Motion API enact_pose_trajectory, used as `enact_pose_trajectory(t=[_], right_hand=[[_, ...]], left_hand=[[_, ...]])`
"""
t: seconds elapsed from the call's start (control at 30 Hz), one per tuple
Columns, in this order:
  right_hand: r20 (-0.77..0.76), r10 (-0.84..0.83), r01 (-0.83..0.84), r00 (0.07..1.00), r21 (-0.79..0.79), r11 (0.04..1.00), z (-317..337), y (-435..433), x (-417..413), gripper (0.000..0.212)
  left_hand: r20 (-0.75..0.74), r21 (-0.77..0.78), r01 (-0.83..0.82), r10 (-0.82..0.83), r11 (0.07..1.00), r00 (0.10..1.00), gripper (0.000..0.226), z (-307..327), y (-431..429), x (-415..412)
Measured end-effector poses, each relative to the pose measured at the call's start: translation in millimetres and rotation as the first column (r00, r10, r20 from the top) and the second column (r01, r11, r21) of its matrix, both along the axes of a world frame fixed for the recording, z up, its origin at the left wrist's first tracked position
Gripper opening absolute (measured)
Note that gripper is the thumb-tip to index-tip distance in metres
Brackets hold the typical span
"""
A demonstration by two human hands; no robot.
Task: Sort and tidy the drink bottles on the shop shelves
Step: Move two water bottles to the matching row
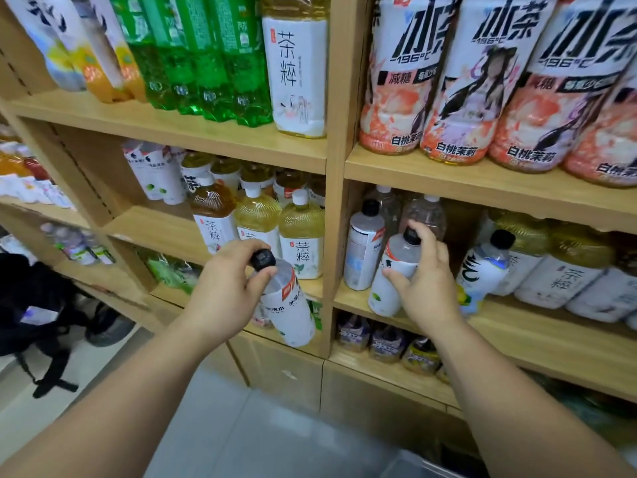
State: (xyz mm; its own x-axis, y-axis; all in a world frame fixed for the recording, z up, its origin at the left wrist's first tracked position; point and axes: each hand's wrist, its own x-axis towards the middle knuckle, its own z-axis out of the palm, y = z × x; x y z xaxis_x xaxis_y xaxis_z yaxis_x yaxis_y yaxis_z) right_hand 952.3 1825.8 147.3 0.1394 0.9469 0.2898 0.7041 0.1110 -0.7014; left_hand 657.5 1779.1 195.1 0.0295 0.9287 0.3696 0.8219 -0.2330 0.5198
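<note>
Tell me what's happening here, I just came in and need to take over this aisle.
A person is sorting drinks at the wooden shelves. The left hand holds a white black-capped bottle in front of the shelf edge. The right hand has its grip on a matching bottle on the middle right shelf, beside another white bottle.

**Even shop light, soft focus, curved edges**

The light is bright and diffuse, falling from above with no hard shadows. Beyond the fingertips (418,236) of the right hand (425,288), the shelf bay (462,236) sinks into dimness under the board overhead. Small glare spots sit on the green bottles (206,63) far above the fingers. The whole frame is slightly soft; print on labels near the left hand (224,291) smears. Wide-angle distortion bends the shelf boards and stretches both forearms toward the lower corners, where sharpness drops further.
</note>
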Motion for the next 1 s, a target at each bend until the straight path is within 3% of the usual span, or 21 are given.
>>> enact_pose_trajectory(t=[0.23,0.53,0.77,1.0], right_hand=[[-0.021,0.025,-0.024,0.999,0.045,0.999,36.5,-46.0,-64.2,0.085],[-0.035,0.175,-0.174,0.984,0.025,0.984,54.0,-41.0,-225.6,0.087],[-0.05,0.284,-0.285,0.958,-0.032,0.958,46.6,6.5,-337.4,0.09],[-0.115,0.399,-0.405,0.91,-0.033,0.914,35.8,83.4,-420.3,0.085]], left_hand=[[0.063,-0.018,0.058,-0.057,0.998,0.996,0.028,-4.3,13.7,-56.8],[0.035,0.031,0.096,-0.098,0.995,0.995,0.025,6.7,32.2,-209.4],[0.082,0.004,-0.029,0.028,1.0,0.996,0.026,11.3,48.1,-315.9],[0.036,0.004,-0.159,0.159,0.987,0.987,0.016,16.8,93.1,-379.6]])
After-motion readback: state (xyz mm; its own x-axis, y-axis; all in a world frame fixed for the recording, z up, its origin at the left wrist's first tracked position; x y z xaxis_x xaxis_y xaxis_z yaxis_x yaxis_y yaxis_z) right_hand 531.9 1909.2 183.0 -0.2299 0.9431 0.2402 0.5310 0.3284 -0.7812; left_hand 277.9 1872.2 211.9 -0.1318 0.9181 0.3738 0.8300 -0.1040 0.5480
